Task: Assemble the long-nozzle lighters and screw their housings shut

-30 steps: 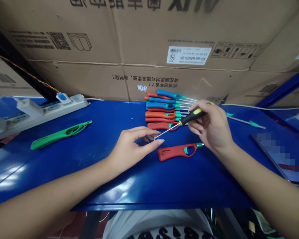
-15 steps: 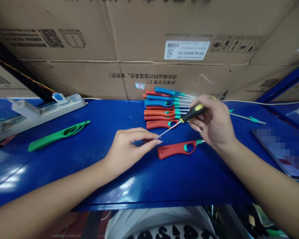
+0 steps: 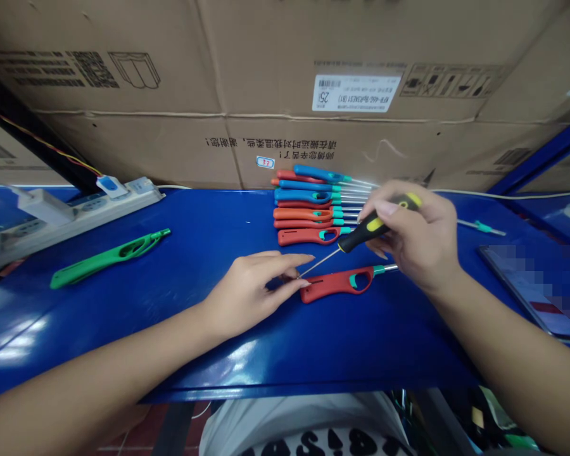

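My right hand (image 3: 413,234) is closed round the black and yellow handle of a screwdriver (image 3: 361,235), whose thin shaft slants down to the left. At the shaft's tip, the thumb and fingers of my left hand (image 3: 256,288) are drawn together; whatever they pinch there is too small to make out. Just right of those fingertips a red lighter (image 3: 330,286) with a green trigger lies on the blue table. Behind it several red, orange and blue lighters (image 3: 304,214) lie in a stack of rows, their metal tubes pointing right and partly hidden by my right hand.
On the left lies a green lighter shell (image 3: 107,258), in front of a white power strip (image 3: 92,206) with plugs. A phone-like dark device (image 3: 541,291) rests at the right. Large cardboard (image 3: 266,76) stands along the back of the blue table (image 3: 209,221).
The screwdriver's tip and my left fingertips have moved slightly down, closer to the red lighter. My right hand has shifted a little right and its grip on the handle has turned.
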`<state>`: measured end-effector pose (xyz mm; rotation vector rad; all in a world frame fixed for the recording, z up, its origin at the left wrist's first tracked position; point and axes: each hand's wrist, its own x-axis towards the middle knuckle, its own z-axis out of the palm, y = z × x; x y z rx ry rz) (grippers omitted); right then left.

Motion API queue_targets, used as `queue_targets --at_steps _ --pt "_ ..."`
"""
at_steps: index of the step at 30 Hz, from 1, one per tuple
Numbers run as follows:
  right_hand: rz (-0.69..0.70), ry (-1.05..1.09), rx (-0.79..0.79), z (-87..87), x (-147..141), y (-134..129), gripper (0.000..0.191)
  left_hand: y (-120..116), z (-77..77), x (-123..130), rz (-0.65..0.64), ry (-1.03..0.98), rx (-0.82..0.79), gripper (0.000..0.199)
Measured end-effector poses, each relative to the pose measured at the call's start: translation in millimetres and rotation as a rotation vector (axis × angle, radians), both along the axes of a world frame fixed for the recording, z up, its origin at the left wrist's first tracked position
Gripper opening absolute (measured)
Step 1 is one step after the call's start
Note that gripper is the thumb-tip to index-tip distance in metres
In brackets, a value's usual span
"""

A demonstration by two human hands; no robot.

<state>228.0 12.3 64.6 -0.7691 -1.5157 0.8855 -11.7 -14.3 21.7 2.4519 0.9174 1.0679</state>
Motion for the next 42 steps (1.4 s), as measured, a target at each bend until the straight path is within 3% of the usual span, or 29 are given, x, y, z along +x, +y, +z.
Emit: queue_targets --at_steps 11,15,20,26,42 --pt "-0.072 -0.183 0.101 2.5 1.7 -2.4 0.021 0.6 -1.2 -1.1 -0.065 0.084 0.092 0.028" --pt "-0.084 -0.053 0.058 4.1 -1.5 -1.6 0.017 -0.2 1.1 -0.4 -0.032 0.040 0.089 0.022" --pt "-0.110 0.132 -0.007 5.1 1.1 4.1 0.020 -1.4 2.1 1.6 0.025 -0.085 -0.058 0.023" --pt "-0.066 0.155 -0.023 5.4 4.0 4.9 0.022 -2.4 0.3 3.9 0.028 -0.157 -0.169 0.028" --pt "-0.061 0.181 -0.041 4.1 2.5 6.4 0.022 -1.4 0.7 2.5 0.023 -0.161 -0.185 0.027"
